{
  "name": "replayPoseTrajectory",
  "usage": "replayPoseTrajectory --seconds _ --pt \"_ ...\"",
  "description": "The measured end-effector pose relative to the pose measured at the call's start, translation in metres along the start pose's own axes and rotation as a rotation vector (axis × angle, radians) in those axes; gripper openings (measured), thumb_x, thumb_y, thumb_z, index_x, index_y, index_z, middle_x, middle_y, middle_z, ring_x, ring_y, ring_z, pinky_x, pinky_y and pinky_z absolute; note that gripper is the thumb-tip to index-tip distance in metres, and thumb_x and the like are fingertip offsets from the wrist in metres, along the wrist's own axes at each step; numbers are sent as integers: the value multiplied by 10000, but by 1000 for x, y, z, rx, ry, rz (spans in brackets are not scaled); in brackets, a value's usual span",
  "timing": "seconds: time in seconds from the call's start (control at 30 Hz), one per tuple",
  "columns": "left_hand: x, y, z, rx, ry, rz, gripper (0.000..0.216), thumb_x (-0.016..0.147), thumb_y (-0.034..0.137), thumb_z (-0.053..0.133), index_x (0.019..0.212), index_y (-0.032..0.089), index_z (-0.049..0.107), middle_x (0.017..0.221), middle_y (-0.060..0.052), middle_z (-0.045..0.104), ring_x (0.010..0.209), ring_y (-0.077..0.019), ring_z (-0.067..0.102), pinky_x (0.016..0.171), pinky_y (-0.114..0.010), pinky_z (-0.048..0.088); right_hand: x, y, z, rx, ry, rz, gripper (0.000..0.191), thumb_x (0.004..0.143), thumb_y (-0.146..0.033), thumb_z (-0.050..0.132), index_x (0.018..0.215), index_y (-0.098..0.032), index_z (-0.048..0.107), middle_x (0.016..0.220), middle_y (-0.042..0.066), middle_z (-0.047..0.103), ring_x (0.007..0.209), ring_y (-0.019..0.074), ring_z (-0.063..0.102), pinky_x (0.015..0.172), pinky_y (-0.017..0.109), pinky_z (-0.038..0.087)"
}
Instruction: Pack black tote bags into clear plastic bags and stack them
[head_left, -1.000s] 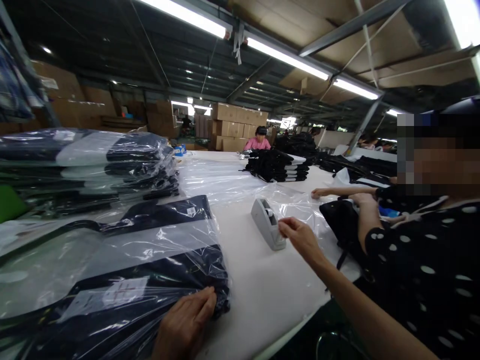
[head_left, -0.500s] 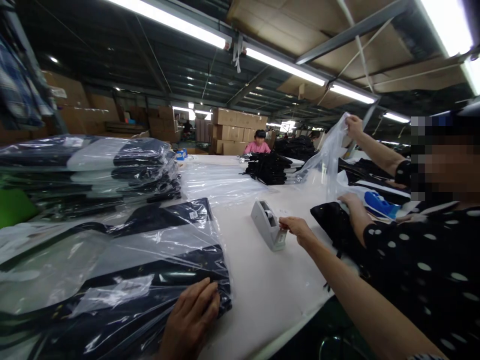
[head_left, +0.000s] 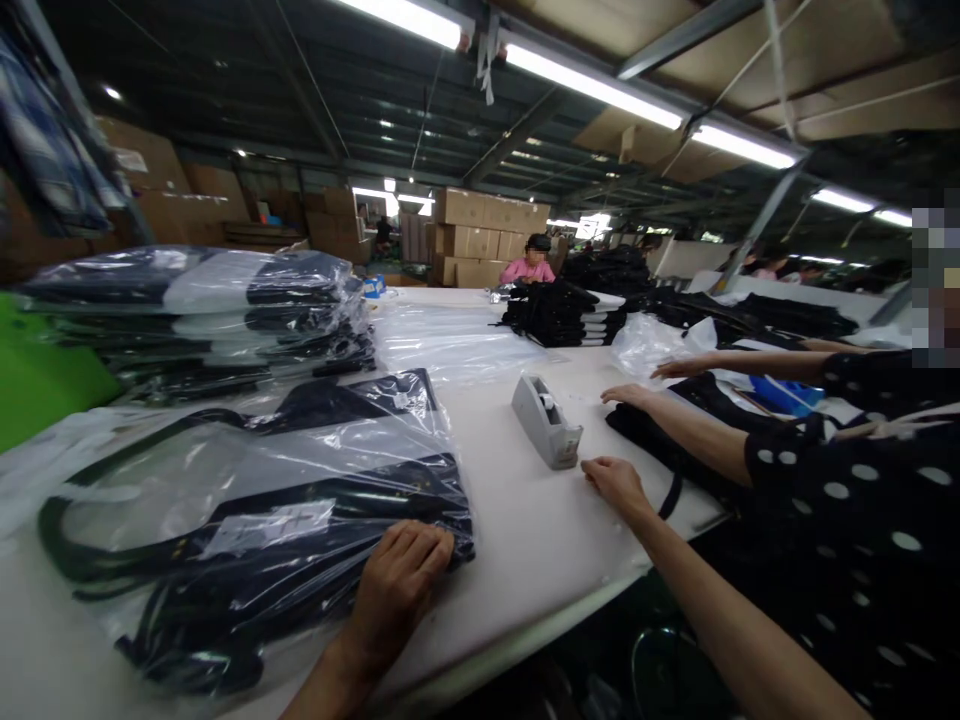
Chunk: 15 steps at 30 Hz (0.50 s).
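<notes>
A dark-and-grey folded fabric piece with long straps lies in a clear plastic bag (head_left: 300, 510) on the white table. My left hand (head_left: 405, 570) rests on the bag's near right edge, its fingers together and curled over the plastic. To the right, my right hand (head_left: 616, 484) is held over the table in a pinch. Whatever is between its fingertips is too small to make out. Just beyond those fingers stands a grey tape dispenser (head_left: 546, 425), its front end a short gap from my fingertips.
Bagged dark pieces are stacked (head_left: 202, 320) at the left, with flat clear bags (head_left: 457, 340) behind the dispenser. A black folded pile (head_left: 559, 315) stands beyond. A co-worker's hands (head_left: 637, 395) reach over black fabric (head_left: 652, 435) at the right.
My right hand has drawn off the dispenser's front, toward me and right. My left hand stays on the bag. The co-worker has lowered the lifted plastic; both their hands are over the fabric.
</notes>
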<state>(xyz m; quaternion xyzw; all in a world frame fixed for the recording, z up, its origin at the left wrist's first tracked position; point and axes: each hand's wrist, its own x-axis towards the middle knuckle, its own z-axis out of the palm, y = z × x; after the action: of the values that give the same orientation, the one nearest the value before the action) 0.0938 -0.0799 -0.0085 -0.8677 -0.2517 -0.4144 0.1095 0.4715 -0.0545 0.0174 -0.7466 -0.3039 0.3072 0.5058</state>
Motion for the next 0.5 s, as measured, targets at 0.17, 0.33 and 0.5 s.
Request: replayPoseTrajectory --seconds 0.17,0.33,0.5 --pt "0 2 2 34 -35 -15 178 966 111 504 1061 168 643 909 -40 700 866 -180 618 863 -351 477 -67 -8 23 93 -193 -4 355 592 -471 789 695 -152 669 655 48 643 543 127 499 513 258 367" --pt "-3 2 6 60 -115 -56 130 977 153 522 1035 191 632 918 -26 697 862 -189 599 852 -361 440 -176 -27 85 267 -491 -39 407 663 -539 819 702 -151 703 646 46 651 552 127 509 539 257 398" --pt "-3 3 5 67 -110 -48 103 987 191 526 1005 196 627 902 -20 687 850 -191 591 842 -365 422 -204 -10 122 350 -400 41 438 642 -564 823 626 -157 660 599 33 632 508 108 483 496 239 371"
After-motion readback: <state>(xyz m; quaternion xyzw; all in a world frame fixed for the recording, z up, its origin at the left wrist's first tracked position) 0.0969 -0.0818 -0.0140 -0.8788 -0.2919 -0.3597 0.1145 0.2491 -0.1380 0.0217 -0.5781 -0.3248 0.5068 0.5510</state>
